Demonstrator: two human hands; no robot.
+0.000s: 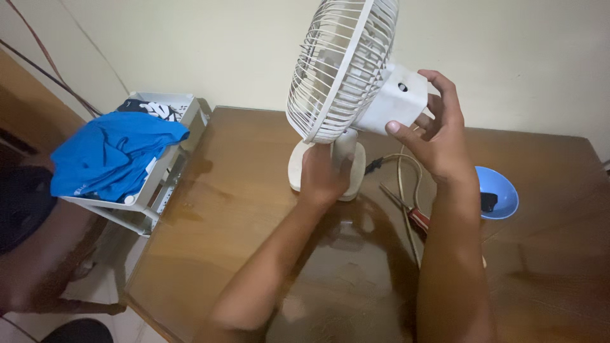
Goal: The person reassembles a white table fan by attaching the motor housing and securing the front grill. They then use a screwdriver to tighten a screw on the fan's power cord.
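Gripping white fan (340,70): left hand (323,174) at stand, right hand (438,133) on motor housing.

A white plastic desk fan (343,70), its grille of thin, smooth ribs and its motor housing (399,100) matt and slightly yellowed, stands on a wooden table (254,209) under a glossy clear top (the sheen mirrors the fan's base and both forearms). A blue cloth garment (108,155), soft and creased, lies over a white plastic rack (162,174). Beside a smooth, shiny blue plastic bowl (502,190) rests a screwdriver (406,209) with a dull metal shaft and glossy red handle. The beige cord (401,184) looks rubbery and matt, as does the painted wall (190,44).
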